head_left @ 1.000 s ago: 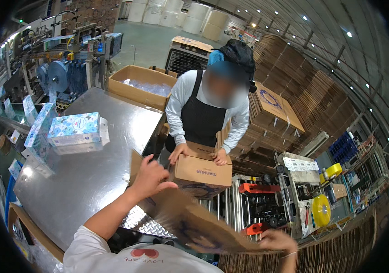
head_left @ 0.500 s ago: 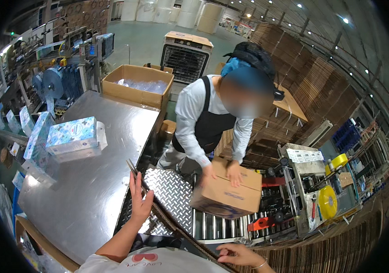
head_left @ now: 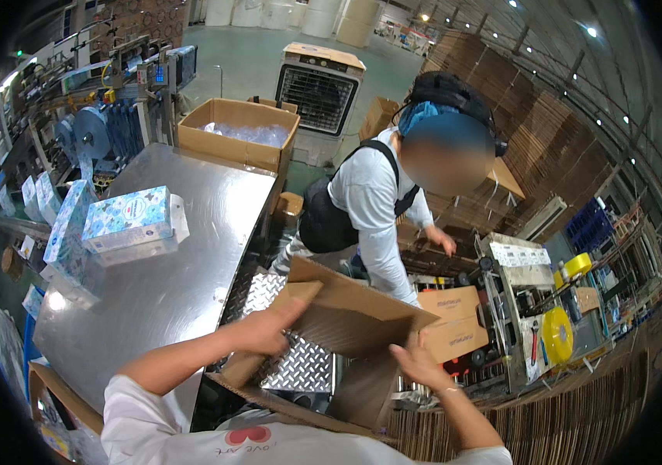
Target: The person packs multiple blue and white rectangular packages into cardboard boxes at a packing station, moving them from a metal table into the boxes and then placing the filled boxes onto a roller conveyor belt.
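My fingers on the left hand are spread flat under a flap of the brown cardboard box, pressing on it rather than pinching; I can't tell whether the thumb has curled round the edge. The box sits right in front of my chest, half opened, over the chequered metal plate beside the steel surface.

Off to the left on that surface, packs of blue-patterned tissue boxes lie well apart from my hands. Behind them, an open carton holds clear plastic.

Centre now: the big panel is tilted up toward me, so I'd judge the job is squaring this box. Best to keep the left palm steady as a hinge and let the panel swing, not buckle.

My right hand is open, fingers loose against the lower side wall, pushing, gripping nothing. I'd press near the crease, not mid-panel, or the board could bow.

Further right, a co-worker in a dark apron leans over another brown box on the roller conveyor; yellow tape rolls hang beyond. I'd keep my flaps clear of that person's arm.
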Demonstrator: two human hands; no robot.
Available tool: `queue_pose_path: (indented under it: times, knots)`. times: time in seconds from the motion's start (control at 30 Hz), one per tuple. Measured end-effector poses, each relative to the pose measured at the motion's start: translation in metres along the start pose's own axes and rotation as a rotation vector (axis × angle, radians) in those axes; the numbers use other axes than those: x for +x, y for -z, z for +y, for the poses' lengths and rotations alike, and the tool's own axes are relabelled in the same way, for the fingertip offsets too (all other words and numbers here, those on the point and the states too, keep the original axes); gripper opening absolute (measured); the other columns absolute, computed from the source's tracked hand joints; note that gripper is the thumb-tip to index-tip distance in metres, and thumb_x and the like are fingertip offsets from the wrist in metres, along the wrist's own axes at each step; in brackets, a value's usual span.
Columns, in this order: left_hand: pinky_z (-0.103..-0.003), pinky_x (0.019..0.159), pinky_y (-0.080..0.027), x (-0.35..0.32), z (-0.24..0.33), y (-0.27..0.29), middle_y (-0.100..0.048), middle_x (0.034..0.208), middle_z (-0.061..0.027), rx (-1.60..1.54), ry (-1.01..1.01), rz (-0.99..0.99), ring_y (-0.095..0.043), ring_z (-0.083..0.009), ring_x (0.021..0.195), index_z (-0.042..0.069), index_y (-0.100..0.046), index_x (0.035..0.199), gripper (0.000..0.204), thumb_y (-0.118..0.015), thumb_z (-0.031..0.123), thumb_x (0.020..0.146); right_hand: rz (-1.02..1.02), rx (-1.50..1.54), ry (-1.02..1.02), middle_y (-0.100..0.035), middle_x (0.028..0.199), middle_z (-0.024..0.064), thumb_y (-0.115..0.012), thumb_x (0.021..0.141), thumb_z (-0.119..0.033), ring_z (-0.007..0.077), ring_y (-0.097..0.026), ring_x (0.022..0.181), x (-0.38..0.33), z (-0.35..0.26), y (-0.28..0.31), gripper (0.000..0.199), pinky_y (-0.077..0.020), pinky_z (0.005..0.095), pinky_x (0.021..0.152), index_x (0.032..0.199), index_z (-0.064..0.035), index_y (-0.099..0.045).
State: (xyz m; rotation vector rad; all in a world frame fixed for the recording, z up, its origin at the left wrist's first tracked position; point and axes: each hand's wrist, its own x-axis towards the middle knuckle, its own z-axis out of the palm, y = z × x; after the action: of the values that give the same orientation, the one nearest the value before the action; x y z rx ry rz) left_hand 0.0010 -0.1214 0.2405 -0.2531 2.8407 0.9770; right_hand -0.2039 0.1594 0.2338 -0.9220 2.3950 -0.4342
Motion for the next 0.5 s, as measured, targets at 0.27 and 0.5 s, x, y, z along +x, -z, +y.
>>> queue_pose_path:
  times: [0.27,0.5]
  knots:
    - [-0.046,0.099,-0.031,0.018,0.054,-0.069,-0.023,0.137,-0.0261,0.212,-0.369,-0.84,-0.024,-0.039,0.126,-0.003,-0.038,0.126,0.086,-0.061,0.056,0.067,-0.265,0.106,0.455,-0.062,0.085,0.0234,-0.052,0.086,-0.027,0.035,-0.061,0.082,0.044,-0.003,-0.024,0.046,-0.0478,0.0393,0.071,0.117,0.0068,-0.044]
    - [-0.069,0.094,-0.014,0.053,-0.039,-0.078,-0.017,0.141,-0.0228,0.388,-0.014,0.068,-0.012,-0.0411,0.131,-0.002,-0.018,0.136,0.119,-0.061,0.072,0.052,0.634,-0.393,0.712,-0.053,0.092,0.0169,-0.061,0.076,-0.021,0.0312,-0.049,0.087,0.064,-0.064,-0.013,0.036,-0.039,0.0408,0.072,0.102,0.0013,-0.05]
